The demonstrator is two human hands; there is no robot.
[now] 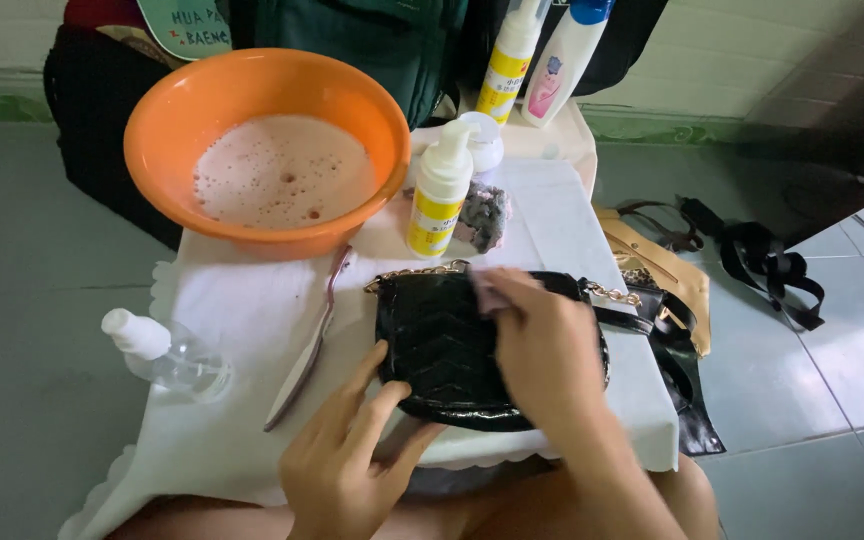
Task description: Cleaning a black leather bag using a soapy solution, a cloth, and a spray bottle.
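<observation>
purse [442,340] under both hands' fingers [377,385]

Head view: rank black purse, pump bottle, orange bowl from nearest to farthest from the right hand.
1. Black purse: directly under the right hand, touching it.
2. Pump bottle: upright just beyond the purse, table centre.
3. Orange bowl: far-left corner, holding foamy water.

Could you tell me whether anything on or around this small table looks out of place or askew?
Yes: a clear plastic bottle with a white cap lies on its side at the left edge of the white tablecloth. Black and tan straps lie loose on the tiled floor to the right.
</observation>
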